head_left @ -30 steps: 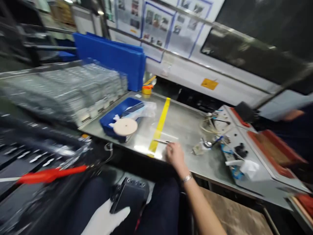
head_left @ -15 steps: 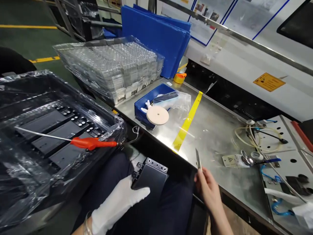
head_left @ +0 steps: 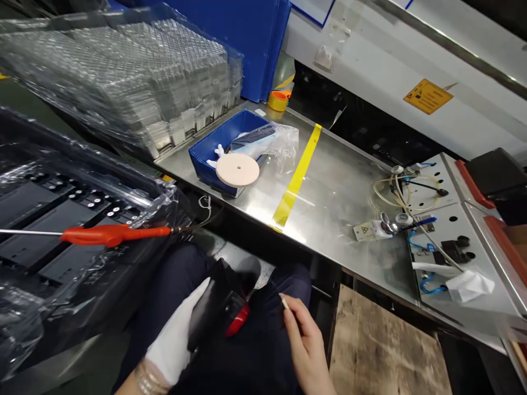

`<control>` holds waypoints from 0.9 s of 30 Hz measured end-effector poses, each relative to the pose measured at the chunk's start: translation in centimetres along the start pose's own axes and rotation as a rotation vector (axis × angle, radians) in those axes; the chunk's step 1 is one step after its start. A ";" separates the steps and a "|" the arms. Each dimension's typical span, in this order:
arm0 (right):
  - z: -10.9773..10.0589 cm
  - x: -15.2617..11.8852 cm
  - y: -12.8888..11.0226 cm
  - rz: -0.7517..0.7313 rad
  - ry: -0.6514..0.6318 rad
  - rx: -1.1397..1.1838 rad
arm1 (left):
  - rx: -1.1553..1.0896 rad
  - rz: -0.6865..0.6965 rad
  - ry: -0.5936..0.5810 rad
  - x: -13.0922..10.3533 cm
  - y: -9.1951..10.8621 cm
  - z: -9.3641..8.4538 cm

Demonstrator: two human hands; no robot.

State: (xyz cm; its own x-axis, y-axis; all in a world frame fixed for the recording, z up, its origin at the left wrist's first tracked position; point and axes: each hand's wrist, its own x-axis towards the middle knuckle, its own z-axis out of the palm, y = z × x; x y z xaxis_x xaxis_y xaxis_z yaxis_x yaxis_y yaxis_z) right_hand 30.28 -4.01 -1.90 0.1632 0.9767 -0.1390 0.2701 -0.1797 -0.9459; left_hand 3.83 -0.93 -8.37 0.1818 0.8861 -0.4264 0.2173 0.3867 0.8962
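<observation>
Head view: a person is seen from above, seated, with dark trousers filling the lower middle of the frame. The left hand, covered by a white glove, is wrapped around a dark flat part held on edge over the lap; the grip is closed on its lower end, and a small red piece shows at the part's right side. The bare right hand is held just to the right of the part, not touching it. Its grip is narrow, with the fingers pinched on a thin pale tool whose tip points up and left toward the part; what kind of tool it is cannot be told.

To the left, a black tray wrapped in clear film is seen, with a red-handled rod lying across it. Beyond the knees, a steel desk is crossed by a yellow tape strip. A blue bin with a round beige disc resting on its edge is set at the desk's left end, beside stacked clear plastic trays. Cables and small fittings are scattered at the right end.
</observation>
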 end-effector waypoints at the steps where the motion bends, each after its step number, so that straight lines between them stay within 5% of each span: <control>1: 0.2 0.1 -0.3 -0.084 -0.023 -0.011 | 0.032 0.035 -0.015 -0.4 -1.3 -0.1; 4: 1.0 0.3 -0.9 -0.260 -0.055 -0.029 | 0.097 0.043 -0.051 -1.3 -3.7 -0.1; 8: 2.1 0.1 -1.1 -0.326 -0.069 -0.066 | 0.161 0.090 -0.006 -1.6 -4.6 0.4; 15: 2.1 -0.2 0.0 -0.303 0.026 -0.100 | 0.150 0.047 0.082 -1.2 -1.2 0.8; 18: 0.2 0.3 0.4 -0.245 0.183 -0.100 | -0.176 -0.170 0.306 -0.4 1.3 0.5; 21: -1.4 0.1 -0.3 -0.168 0.120 -0.091 | -0.664 -0.430 0.361 0.7 2.5 0.1; 27: 0.2 -2.1 -2.6 -0.125 -0.262 -0.127 | -1.326 -0.451 -0.050 1.5 3.0 0.1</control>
State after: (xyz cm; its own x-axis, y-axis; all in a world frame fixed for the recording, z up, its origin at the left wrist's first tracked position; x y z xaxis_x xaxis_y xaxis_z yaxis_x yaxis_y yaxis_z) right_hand 29.01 -5.53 0.75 -0.1239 0.9861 -0.1106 0.3918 -0.0538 -0.9185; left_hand 4.85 1.49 -6.32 0.3792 0.6234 -0.6838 -0.7856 0.6074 0.1181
